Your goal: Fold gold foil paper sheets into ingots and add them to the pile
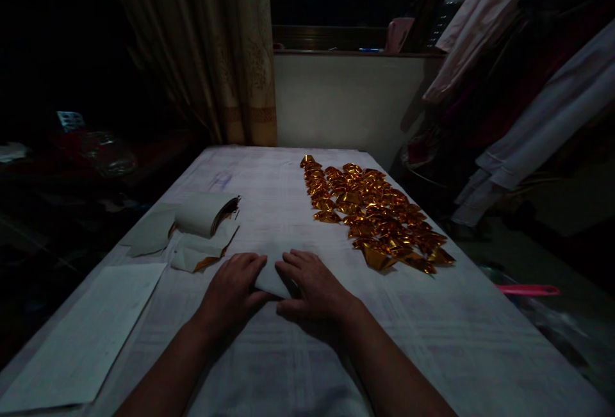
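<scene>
My left hand (234,292) and my right hand (312,286) lie side by side on the table, fingers flat and pressing a small white folded paper (270,279) between them. The paper's white back faces up. To the left lies a loose stack of white-backed gold foil sheets (204,228), the top sheets curled over. To the right, several folded gold foil pieces (375,212) are spread in a long patch across the table.
A white cloth covers the table (432,340). A large white sheet (86,334) lies at the near left edge. A curtain (216,52) hangs behind, clothes (528,84) hang at the right, and a pink object (528,289) sits off the right edge.
</scene>
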`<state>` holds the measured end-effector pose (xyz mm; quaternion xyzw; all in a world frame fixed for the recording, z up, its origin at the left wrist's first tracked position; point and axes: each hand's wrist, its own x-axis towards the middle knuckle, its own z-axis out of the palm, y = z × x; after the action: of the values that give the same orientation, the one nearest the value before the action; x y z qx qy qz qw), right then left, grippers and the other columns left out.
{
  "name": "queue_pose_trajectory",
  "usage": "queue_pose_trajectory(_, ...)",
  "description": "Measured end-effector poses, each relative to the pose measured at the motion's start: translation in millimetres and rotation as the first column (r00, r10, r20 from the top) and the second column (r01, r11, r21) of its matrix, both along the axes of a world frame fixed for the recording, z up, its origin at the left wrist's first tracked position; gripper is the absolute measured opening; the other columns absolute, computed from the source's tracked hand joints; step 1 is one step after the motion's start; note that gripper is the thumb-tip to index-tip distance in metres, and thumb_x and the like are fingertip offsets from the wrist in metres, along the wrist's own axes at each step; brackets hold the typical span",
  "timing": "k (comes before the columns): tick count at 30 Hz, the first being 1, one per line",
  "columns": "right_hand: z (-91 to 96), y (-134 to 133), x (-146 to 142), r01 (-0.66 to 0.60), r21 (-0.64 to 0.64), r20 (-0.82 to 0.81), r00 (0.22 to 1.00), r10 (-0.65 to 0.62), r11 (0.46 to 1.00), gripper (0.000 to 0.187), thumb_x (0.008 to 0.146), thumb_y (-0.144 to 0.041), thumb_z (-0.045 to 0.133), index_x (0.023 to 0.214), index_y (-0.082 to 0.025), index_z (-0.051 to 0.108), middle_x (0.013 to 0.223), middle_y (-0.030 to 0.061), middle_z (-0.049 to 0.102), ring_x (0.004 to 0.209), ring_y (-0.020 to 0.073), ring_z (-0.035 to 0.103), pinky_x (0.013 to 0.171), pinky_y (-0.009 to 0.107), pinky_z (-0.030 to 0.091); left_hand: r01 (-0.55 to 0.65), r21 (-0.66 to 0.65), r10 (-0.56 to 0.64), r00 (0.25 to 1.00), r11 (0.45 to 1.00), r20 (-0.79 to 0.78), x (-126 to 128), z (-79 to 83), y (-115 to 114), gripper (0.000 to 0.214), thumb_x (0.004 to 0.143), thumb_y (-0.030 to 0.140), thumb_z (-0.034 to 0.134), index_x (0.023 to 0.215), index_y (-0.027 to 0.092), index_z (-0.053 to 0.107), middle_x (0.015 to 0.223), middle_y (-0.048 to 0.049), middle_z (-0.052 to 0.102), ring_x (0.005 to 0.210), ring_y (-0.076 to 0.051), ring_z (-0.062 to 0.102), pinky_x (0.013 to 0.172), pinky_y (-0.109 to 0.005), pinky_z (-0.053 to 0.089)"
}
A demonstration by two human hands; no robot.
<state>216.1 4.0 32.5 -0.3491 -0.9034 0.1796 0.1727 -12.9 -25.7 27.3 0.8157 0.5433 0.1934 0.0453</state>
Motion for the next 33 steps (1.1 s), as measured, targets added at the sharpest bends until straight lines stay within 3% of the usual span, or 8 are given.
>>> queue_pose_trajectory(7, 2.0, -1, 1, 0.028, -0.022, -0.043, 0.999, -0.029, 0.999, 0.043, 0.082, -0.034, 0.072, 0.122, -0.021, 0.065, 0.127, 0.0099, 0.065, 0.123, 0.0274, 0.053, 0.106, 0.041, 0.038, 0.023, -0.007, -0.022, 0.997, 1.0, 0.071, -5, -3.6, 3, 0.038, 0.09, 0.047, 0.066, 0.118, 0.021, 0.068, 0.111, -0.009, 0.071, 0.103, -0.026, 0.063, 0.09, -0.039, 0.05)
queue_pose_trajectory(11, 8.6, 6, 9, 0.035, -0.111, -0.064, 0.997, -0.042, 0.993, 0.013, 0.088, -0.023, 0.062, 0.097, -0.022, 0.072, 0.099, 0.0023, 0.07, 0.096, 0.0181, 0.062, 0.087, 0.028, 0.043, 0.036, -0.075, -0.031, 0.997, 0.997, 0.073, -4, -2.6, 5, 0.029, 0.096, 0.045, 0.058, 0.107, 0.023, 0.073, 0.102, -0.0071, 0.073, 0.096, -0.025, 0.065, 0.086, -0.037, 0.049)
queue_pose_trajectory(14, 12.5, 11, 13, 0.014, -0.201, -0.059, 0.998, -0.027, 0.98, 0.021, 0.092, -0.02, 0.054, 0.08, -0.021, 0.071, 0.08, -0.0017, 0.066, 0.078, 0.0133, 0.059, 0.072, 0.022, 0.04, 0.039, -0.111, -0.031, 0.997, 0.993, 0.071, 1, -0.1, 5, 0.029, 0.098, 0.04, 0.052, 0.091, 0.023, 0.075, 0.09, -0.0055, 0.073, 0.088, -0.022, 0.065, 0.081, -0.036, 0.047)
queue_pose_trajectory(18, 11.5, 12, 14, 0.079, -0.362, -0.078, 0.99, -0.114, 0.929, 0.023, 0.091, -0.024, 0.056, 0.078, -0.021, 0.074, 0.066, -0.0039, 0.065, 0.064, 0.0114, 0.056, 0.059, 0.02, 0.036, -0.013, -0.08, 0.023, 0.992, 0.997, 0.123, 8, 1.4, 5, 0.028, 0.095, 0.04, 0.055, 0.084, 0.024, 0.075, 0.091, -0.0056, 0.072, 0.089, -0.023, 0.065, 0.083, -0.037, 0.047)
queue_pose_trajectory(23, 7.6, 14, 3, 0.268, -0.295, -0.093, 0.947, -0.307, 0.917, 0.017, 0.088, -0.024, 0.062, 0.092, -0.024, 0.079, 0.081, -0.0003, 0.076, 0.074, 0.0146, 0.066, 0.067, 0.023, 0.042, -0.077, -0.101, 0.095, 0.977, 0.992, 0.189, 10, -6.5, 10, 0.018, 0.091, 0.035, 0.058, 0.086, 0.022, 0.07, 0.106, -0.0068, 0.075, 0.102, -0.026, 0.067, 0.093, -0.043, 0.049)
queue_pose_trajectory(28, 10.0, 28, -12, 0.373, -0.169, 0.035, 0.927, -0.372, 0.913, 0.019, 0.091, -0.027, 0.061, 0.102, -0.028, 0.077, 0.1, 0.0021, 0.078, 0.093, 0.0179, 0.069, 0.076, 0.025, 0.044, -0.154, -0.067, 0.161, 0.978, 0.986, 0.134, 9, -14.4, 18, 0.015, 0.088, 0.032, 0.058, 0.082, 0.021, 0.066, 0.129, -0.0109, 0.068, 0.118, -0.029, 0.063, 0.102, -0.046, 0.048)
queue_pose_trajectory(31, 11.3, 39, -18, 0.402, -0.113, 0.136, 0.912, -0.387, 0.909, 0.02, 0.093, -0.029, 0.061, 0.107, -0.03, 0.075, 0.105, 0.0018, 0.076, 0.096, 0.0184, 0.068, 0.076, 0.026, 0.043, -0.183, -0.082, 0.188, 0.981, 0.98, 0.053, 11, -9.1, 26, 0.012, 0.088, 0.029, 0.058, 0.088, 0.02, 0.066, 0.129, -0.0115, 0.067, 0.118, -0.029, 0.062, 0.101, -0.045, 0.048)
queue_pose_trajectory(33, 10.8, 43, -22, 0.421, -0.098, 0.163, 0.901, -0.403, 0.902, 0.02, 0.094, -0.03, 0.06, 0.107, -0.029, 0.074, 0.107, 0.0027, 0.075, 0.097, 0.0192, 0.067, 0.075, 0.027, 0.042, -0.187, -0.106, 0.187, 0.982, 0.977, -0.002, 13, -1.7, 32, 0.011, 0.089, 0.027, 0.057, 0.093, 0.02, 0.066, 0.118, -0.0106, 0.07, 0.111, -0.027, 0.063, 0.097, -0.042, 0.048)
